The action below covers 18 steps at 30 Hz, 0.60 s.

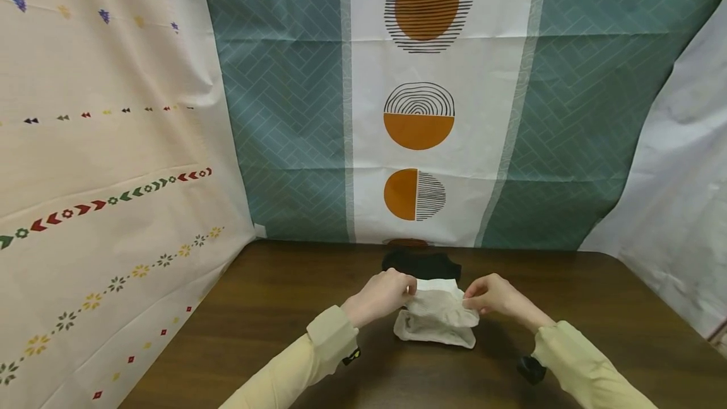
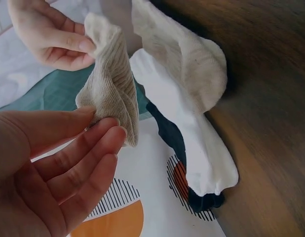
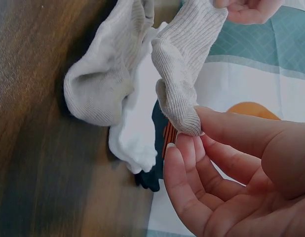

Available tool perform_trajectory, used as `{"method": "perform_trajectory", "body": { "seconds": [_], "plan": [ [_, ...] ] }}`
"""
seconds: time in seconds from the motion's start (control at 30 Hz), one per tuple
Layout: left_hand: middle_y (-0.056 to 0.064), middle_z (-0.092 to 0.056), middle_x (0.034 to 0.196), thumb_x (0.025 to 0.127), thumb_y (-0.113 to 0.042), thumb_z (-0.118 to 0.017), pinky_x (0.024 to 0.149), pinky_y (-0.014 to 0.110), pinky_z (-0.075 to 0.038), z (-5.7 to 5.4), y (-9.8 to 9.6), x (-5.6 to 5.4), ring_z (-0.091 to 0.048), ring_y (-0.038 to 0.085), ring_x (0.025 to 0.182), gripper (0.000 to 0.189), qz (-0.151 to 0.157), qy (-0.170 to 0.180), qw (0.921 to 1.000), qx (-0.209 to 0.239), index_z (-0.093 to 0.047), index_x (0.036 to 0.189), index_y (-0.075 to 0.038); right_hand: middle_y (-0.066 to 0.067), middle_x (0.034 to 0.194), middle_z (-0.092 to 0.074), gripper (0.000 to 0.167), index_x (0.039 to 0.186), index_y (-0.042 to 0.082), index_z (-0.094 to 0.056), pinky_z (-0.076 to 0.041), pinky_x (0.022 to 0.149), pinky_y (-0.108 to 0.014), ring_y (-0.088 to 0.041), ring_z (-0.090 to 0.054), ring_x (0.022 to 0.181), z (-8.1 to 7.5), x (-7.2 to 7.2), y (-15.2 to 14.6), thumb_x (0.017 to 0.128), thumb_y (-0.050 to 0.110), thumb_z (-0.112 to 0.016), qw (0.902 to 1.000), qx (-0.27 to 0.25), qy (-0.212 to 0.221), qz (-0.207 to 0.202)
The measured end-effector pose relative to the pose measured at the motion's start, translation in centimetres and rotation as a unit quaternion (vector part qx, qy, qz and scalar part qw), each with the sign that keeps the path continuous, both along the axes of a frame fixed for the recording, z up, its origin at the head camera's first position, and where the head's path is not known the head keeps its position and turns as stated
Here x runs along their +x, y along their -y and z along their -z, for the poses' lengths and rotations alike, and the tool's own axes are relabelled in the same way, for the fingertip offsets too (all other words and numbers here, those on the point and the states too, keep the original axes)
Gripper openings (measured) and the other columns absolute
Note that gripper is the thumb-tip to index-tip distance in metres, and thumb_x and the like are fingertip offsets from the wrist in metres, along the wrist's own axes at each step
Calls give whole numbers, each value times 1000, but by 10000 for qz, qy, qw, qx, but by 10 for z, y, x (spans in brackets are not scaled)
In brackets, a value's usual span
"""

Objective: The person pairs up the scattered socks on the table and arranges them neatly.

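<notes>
A beige ribbed sock (image 1: 440,307) hangs between my two hands, raised over the table. My left hand (image 1: 386,292) pinches one end between thumb and fingertips. At the other end, the thumb and fingertips of my right hand (image 1: 496,297) pinch the knit; the right wrist view shows the sock (image 3: 184,64) folded along its length. Below it on the table lies a second beige sock (image 1: 434,333), seen more fully in the left wrist view. White socks (image 2: 179,113) lie beside that one, and black socks (image 1: 423,264) lie farther back, partly hidden by the white ones.
The dark brown wooden table (image 1: 272,308) reaches back to a hanging green and white cloth (image 1: 284,112) with orange circles. A cream patterned cloth (image 1: 102,144) hangs along the left side, and a white cloth (image 1: 681,207) on the right.
</notes>
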<state>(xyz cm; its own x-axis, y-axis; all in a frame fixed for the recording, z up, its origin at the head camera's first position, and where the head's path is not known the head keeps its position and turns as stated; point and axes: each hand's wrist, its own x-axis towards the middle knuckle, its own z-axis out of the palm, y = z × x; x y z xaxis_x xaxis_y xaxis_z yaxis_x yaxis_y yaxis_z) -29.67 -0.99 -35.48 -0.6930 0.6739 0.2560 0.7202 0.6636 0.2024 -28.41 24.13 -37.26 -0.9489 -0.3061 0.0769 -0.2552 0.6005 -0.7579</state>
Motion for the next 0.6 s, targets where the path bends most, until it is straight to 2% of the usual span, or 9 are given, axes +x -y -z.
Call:
{"method": "perform_trajectory", "body": {
  "seconds": [0.33,0.6],
  "plan": [
    [-9,-57,72,81,-6,-65,55,18,-40,10,6,3,-48,4,63,8,27,-182,9994,-294,-66,78,-13,-2,70,-56,9,78,1,-65,-48,55,-36,-16,-51,59,6,6,5,75,7,-71,9999,7,115,-126],
    [-11,-55,69,80,-5,-65,53,19,-39,14,8,3,-47,5,62,11,54,-88,9994,-342,-65,75,-14,-3,72,-57,10,78,1,-65,-48,56,-37,-17,-52,61,8,8,9,75,7,-72,9997,72,235,-68]
  ]
}}
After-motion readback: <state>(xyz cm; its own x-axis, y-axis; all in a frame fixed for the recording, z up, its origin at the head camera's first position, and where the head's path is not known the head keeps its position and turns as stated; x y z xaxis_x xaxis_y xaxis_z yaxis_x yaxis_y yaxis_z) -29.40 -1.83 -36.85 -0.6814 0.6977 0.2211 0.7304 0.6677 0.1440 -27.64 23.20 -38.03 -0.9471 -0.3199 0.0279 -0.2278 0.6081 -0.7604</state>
